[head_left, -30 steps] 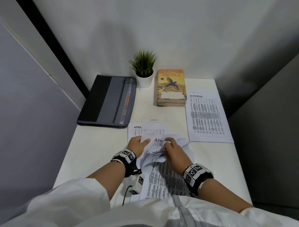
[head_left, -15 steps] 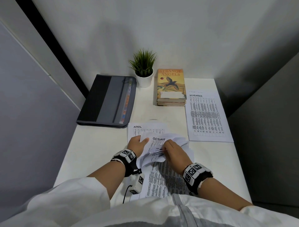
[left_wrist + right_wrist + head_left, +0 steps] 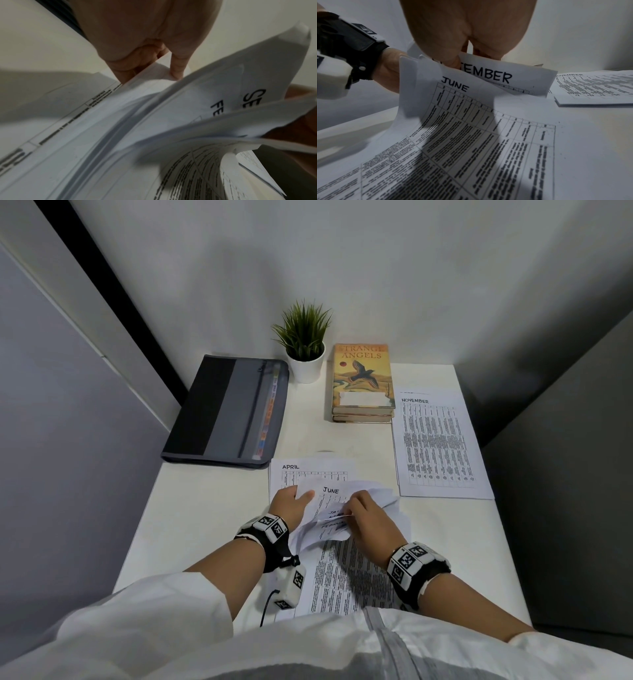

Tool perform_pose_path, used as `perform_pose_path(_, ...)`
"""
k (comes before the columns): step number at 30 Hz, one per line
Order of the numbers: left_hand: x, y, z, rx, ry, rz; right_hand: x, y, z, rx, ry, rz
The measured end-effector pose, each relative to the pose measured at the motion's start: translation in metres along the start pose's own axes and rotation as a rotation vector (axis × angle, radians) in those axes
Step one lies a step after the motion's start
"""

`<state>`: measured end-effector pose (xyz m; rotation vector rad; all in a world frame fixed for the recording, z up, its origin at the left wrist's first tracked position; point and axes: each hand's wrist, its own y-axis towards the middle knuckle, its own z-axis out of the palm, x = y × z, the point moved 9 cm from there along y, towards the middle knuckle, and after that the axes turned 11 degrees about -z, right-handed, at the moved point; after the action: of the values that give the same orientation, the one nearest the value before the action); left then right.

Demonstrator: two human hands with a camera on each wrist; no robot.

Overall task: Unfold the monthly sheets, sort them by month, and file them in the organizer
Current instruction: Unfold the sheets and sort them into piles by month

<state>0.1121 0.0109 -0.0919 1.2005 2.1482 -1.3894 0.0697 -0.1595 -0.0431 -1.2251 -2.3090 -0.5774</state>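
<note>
Hands work close together over a fanned bundle of monthly sheets (image 3: 337, 518) at the near middle of the white desk (image 3: 205, 508). The left hand (image 3: 291, 503) grips the bundle's left edge, thumb on top, holding up the sheet headed JUNE (image 3: 453, 105). The right hand (image 3: 366, 518) pinches the upper corners of several sheets, among them one whose heading ends in "EMBER" (image 3: 501, 77). Farther down the fan, partly hidden headings begin "FEBR" and "SE". The lower ends of the sheets lie on the desk toward the person's white sleeves.

Under the bundle's far edge lies a flat sheet headed APRIL (image 3: 311, 470). To the right, apart from the bundle, a sheet headed NOVEMBER (image 3: 438, 443) lies flat. The dark grey organizer (image 3: 226, 412) lies closed at the far left of the desk, coloured tabs along its right edge. Beside it stand a small potted plant (image 3: 305, 344) and a stack of books (image 3: 363, 385).
</note>
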Motion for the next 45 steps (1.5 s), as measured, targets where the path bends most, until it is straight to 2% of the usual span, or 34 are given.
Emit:
perform_pose_path(9, -0.002, -0.008, 0.006, 0.055, -0.190, -0.011, 0.001, 0.001, 0.001, -0.009, -0.028, -0.017)
perform_pose_path(16, -0.003, -0.003, -0.001, -0.001, -0.032, 0.004, 0.001, 0.000, -0.002, -0.009, -0.012, -0.010)
perform_pose_path(19, -0.004, -0.006, 0.003, 0.044, -0.093, 0.002, 0.000, 0.000, -0.003, -0.030, -0.014, 0.002)
perform_pose_path(26, -0.005, -0.010, 0.004, 0.057, -0.189, 0.015, -0.001, 0.002, 0.000, -0.017, -0.012, -0.026)
perform_pose_path(32, 0.001, -0.002, 0.000, 0.002, -0.055, -0.004, -0.001, 0.002, -0.001, -0.015, 0.021, -0.026)
perform_pose_path(39, -0.003, -0.011, 0.006, 0.056, -0.214, -0.011, -0.002, 0.000, 0.000, -0.032, 0.002, -0.033)
perform_pose_path(42, -0.005, -0.012, 0.004, 0.046, -0.204, 0.004, 0.000, 0.001, 0.000, -0.029, -0.012, -0.041)
perform_pose_path(45, -0.002, -0.007, 0.001, 0.010, -0.093, 0.002, 0.001, 0.001, -0.001, -0.034, -0.045, -0.051)
